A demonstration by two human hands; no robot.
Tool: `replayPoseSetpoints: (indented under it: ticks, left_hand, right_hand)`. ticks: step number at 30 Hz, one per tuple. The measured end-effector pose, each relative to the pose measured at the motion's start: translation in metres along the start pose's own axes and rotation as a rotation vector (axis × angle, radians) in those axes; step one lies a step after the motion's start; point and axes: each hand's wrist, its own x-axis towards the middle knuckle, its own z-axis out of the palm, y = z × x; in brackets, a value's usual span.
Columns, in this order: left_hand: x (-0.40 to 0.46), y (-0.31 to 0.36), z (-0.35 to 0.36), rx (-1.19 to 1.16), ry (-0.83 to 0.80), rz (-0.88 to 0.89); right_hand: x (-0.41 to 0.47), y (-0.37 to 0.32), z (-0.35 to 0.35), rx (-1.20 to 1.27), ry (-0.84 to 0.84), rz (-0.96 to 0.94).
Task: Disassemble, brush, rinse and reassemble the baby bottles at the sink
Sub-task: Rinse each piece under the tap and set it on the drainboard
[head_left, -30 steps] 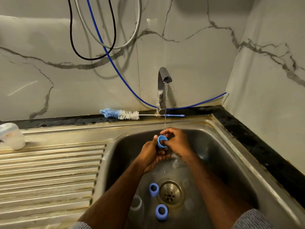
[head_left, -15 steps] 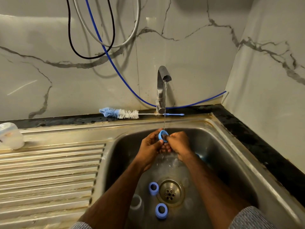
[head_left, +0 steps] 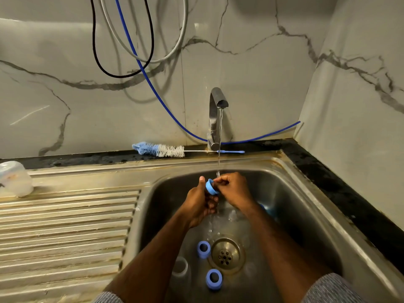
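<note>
Both hands have turned the ring (head_left: 211,187) sideways under the tap (head_left: 216,119); left hand (head_left: 200,202) grips it, right fingers (head_left: 220,182) pinch its rim. Rinsing step; next, set it aside.

- Left hand (head_left: 200,203) and right hand (head_left: 232,190): both pinch a blue ring (head_left: 211,187) under the tap (head_left: 215,119) stream
- Sink (head_left: 306,193) floor: two blue rings (head_left: 203,249) (head_left: 213,278), clear bottle (head_left: 180,267)
- Back ledge: bottle brush (head_left: 161,149)
</note>
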Motion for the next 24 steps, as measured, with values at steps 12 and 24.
replayPoseSetpoints:
  ticks: [12, 24]
  left_hand:
    - [-0.0014, -0.0016, 0.0025, 0.045, -0.047, 0.237]
    - [-0.0016, 0.0026, 0.0034, -0.041, 0.024, -0.058]
  right_hand:
    - [0.0068, 0.0001, -0.0041, 0.015, 0.078, 0.377]
    - [0.0002, -0.0035, 0.0019, -0.065, -0.010, 0.018]
